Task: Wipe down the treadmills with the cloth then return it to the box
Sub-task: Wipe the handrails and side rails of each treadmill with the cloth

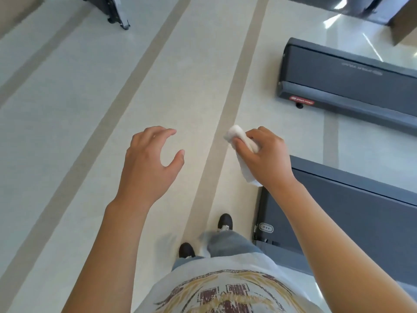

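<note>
Right hand [264, 154] grips a small white crumpled cloth [242, 152] left of the near dark-grey treadmill deck [349, 213]; left hand [151, 161] loose, empty. Cloth looks light, limp: bunch it mid-wad.

Both treadmills, the nearer [352, 222] and the farther [352, 82], were cut off by the right edge. Part of the cloth [244, 152] was hidden within the right hand [264, 154]. One trouser leg [228, 242] was blurred.
</note>
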